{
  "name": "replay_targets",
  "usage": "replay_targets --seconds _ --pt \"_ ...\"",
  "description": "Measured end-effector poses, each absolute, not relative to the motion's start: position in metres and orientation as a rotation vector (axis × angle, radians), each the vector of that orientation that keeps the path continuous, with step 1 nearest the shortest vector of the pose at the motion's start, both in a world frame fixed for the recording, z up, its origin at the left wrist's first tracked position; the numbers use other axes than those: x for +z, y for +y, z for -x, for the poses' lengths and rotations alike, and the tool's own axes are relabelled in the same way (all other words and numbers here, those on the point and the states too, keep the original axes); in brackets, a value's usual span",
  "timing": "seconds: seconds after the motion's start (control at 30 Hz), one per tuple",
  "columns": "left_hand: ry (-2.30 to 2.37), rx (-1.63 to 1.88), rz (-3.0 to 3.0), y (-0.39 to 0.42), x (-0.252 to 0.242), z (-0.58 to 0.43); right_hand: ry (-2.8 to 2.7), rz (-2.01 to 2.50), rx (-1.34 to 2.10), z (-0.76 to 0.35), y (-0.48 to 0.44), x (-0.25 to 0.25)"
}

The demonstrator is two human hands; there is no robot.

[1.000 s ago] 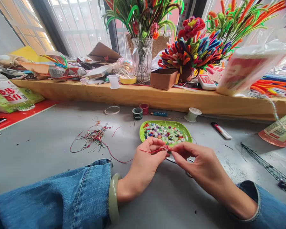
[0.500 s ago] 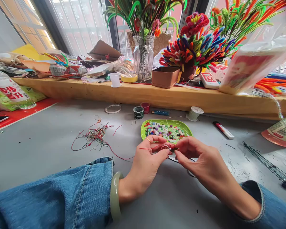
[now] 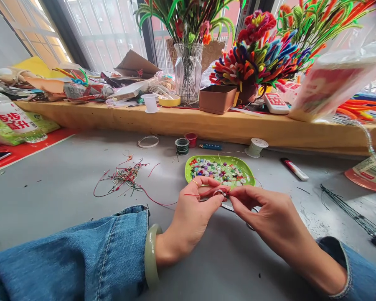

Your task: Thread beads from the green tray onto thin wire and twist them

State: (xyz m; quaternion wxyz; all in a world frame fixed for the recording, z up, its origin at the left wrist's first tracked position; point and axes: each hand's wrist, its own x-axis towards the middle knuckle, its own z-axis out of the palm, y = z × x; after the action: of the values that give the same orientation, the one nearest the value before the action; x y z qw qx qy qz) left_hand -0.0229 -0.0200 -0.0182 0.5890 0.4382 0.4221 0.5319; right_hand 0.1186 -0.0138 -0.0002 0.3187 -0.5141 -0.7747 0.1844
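Observation:
Between thumb and fingers, my left hand pinches a small piece of red cord with a silvery ring-shaped part on it. My right hand meets it from the other side, thumb and index finger closed on the same cord. A thin red strand loops out above my right fingers. Just beyond both hands sits a green tray of mixed beads. Partly hidden under my right hand lies a pair of scissors, of which a blade and handle loops show.
Thread scraps lie to the left. Behind the tray are a green spool, a red spool, a blue lighter and a white spool. Dark cords and a glue tube lie right. A cluttered ledge runs behind.
My right hand has shifted slightly, and the red strand now arcs out farther to the right over the tray's edge. My left hand keeps its pinch.

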Motion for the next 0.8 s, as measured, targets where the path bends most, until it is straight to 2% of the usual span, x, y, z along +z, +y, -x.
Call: replay_targets --seconds 0.37,0.8 --pt "0.949 1.261 -1.043 -0.0223 -0.016 0.0226 -1.962 1.356 0.644 -0.1197 -0.014 0.0002" --pt "0.919 1.268 -1.037 -0.0231 -0.0142 0.0229 -1.939 1.391 0.586 -0.1206 -0.0152 0.0024"
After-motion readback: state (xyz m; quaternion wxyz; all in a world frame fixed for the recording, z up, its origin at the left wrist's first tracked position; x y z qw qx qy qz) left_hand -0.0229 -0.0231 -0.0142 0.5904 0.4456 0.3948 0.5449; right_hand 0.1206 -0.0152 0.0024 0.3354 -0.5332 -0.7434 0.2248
